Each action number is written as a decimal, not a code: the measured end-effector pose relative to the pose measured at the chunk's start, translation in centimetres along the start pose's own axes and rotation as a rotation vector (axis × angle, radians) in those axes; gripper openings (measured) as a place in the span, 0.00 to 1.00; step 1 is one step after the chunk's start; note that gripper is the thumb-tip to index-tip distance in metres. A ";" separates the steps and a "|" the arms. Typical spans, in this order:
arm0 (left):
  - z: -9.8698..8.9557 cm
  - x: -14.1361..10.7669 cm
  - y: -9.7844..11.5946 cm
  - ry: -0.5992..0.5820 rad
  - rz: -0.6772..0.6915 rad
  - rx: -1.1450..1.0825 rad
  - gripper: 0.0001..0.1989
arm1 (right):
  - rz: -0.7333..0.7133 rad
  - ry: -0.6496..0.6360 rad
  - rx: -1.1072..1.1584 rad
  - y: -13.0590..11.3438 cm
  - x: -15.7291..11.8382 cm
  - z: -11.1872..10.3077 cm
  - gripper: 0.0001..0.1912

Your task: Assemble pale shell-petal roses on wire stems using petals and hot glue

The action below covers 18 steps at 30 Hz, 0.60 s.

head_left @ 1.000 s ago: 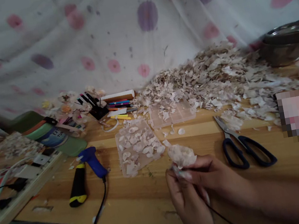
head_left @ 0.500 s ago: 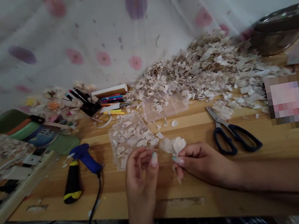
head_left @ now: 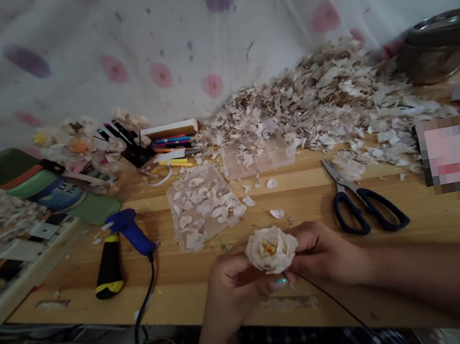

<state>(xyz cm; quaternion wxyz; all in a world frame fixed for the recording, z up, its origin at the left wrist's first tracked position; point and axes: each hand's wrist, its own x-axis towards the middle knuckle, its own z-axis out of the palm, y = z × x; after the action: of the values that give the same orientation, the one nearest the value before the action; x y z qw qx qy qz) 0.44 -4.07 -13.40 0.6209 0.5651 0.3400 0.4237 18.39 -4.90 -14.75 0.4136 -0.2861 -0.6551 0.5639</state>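
Observation:
A white petalled flower [head_left: 271, 249] with a yellow-orange centre faces up between my two hands, above the table's front part. A thin dark stem [head_left: 330, 296] runs from beneath it down to the right. My left hand [head_left: 242, 279] is closed around the flower's left side and underside, thumb below the bloom. At the flower's right, my right hand [head_left: 327, 253] is closed too, its fingertips at the base and partly hidden by the petals. Just behind the flower, a loose white petal [head_left: 277, 213] lies on the wood.
Blue-handled scissors [head_left: 362, 202] lie right of my hands. A petal-covered clear tray [head_left: 204, 206], blue glue gun [head_left: 134, 233] and black-yellow tool [head_left: 110, 267] are leftward. A large flake pile [head_left: 324, 99] spreads behind, near a metal bowl [head_left: 443, 45].
The flower and its dark stem have come into view between my hands. My left hand has moved right and closed on it. The petals my right hand held up no longer show there.

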 end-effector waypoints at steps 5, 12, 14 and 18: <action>-0.6 -0.1 -0.1 -0.103 0.066 0.153 0.11 | -0.104 -0.073 -0.051 0.2 0.1 -0.1 0.21; -0.3 0.0 -0.3 -0.128 0.192 0.258 0.12 | -0.133 -0.138 -0.023 -0.6 0.5 0.2 0.21; -0.3 -0.1 -0.4 -0.129 0.220 0.267 0.13 | -0.134 -0.149 0.005 -0.9 0.6 0.2 0.21; -0.3 -0.4 -0.7 -0.170 0.274 0.245 0.14 | -0.149 -0.166 0.034 -1.0 0.5 0.3 0.23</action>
<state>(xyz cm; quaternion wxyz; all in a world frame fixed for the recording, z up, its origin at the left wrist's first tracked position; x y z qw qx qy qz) 0.12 -4.28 -14.12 0.5106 0.7110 0.2555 0.4104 17.95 -4.79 -13.66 0.4036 -0.1818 -0.6969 0.5642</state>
